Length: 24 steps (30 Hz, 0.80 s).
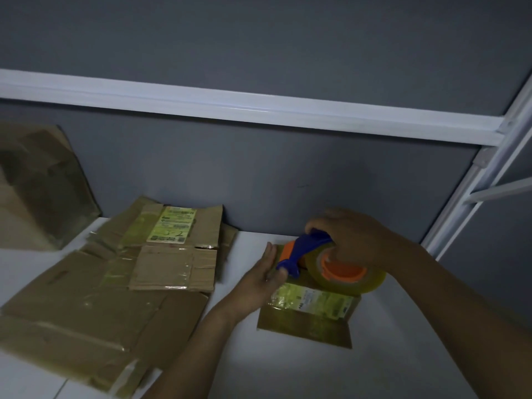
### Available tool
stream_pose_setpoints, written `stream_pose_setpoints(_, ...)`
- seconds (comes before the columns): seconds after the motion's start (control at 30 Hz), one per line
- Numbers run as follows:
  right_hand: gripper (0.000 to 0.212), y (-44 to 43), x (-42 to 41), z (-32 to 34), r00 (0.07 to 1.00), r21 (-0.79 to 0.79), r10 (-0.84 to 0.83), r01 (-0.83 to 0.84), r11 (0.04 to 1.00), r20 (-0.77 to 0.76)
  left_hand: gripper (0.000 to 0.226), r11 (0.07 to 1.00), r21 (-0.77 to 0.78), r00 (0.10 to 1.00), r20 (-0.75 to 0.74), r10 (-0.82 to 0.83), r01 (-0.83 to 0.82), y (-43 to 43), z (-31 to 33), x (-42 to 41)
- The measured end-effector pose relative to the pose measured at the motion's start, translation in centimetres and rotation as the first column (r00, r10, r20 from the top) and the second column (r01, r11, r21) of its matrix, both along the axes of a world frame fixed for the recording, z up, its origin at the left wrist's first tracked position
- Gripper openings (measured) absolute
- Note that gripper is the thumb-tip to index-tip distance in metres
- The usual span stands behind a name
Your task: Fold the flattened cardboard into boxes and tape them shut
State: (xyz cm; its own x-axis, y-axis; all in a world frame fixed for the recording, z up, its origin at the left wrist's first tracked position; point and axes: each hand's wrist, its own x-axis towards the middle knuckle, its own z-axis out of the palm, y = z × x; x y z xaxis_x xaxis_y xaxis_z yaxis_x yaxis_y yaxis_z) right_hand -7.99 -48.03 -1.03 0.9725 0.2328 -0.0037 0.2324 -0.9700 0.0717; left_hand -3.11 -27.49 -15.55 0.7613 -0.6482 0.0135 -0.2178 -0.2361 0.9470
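A small folded cardboard box (309,318) with a yellow-green label stands on the white table (288,370), right of centre. On its top sits a tape dispenser (331,263) with a blue handle, an orange core and a clear tape roll. My right hand (354,234) grips the dispenser from above. My left hand (263,276) lies against the box's left side with straight fingers, its thumb touching the blue blade end. Several flattened cardboard sheets (121,283) lie in a pile to the left.
A larger brown box (37,191) stands at the far left against the grey wall. A white rail (259,110) runs along the wall, and a white metal frame (475,180) rises at the right.
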Motion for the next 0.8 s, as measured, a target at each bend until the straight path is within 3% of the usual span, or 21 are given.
stream_pose_setpoints(0.1,0.048,-0.1,-0.1,0.3,1.000,-0.018,0.022,-0.022,1.000,-0.011,0.129,0.975,0.185,0.978,0.145,-0.149,0.121,0.5,0.7,1.4)
stream_pose_setpoints(0.2,0.049,0.2,-0.3,0.8,0.999,-0.002,0.038,-0.038,0.999,-0.032,0.128,0.913,0.393,0.907,0.337,-0.254,0.110,-0.3,1.4,2.7)
stream_pose_setpoints(0.33,0.044,-0.6,-0.6,1.7,0.995,0.048,0.083,-0.080,0.996,-0.061,0.124,0.921,0.384,0.892,0.389,-0.232,0.073,-1.0,0.5,3.7)
stream_pose_setpoints(0.47,0.045,-2.6,-1.5,2.1,0.994,0.149,0.066,-0.053,0.987,-0.088,0.126,0.862,0.506,0.820,0.492,-0.293,0.004,-1.2,0.7,3.9)
stream_pose_setpoints(0.8,0.042,-6.8,-4.0,3.1,0.984,0.259,-0.010,0.056,0.964,-0.176,0.131,0.747,0.664,0.732,0.518,-0.442,-0.018,-0.7,2.0,4.3)
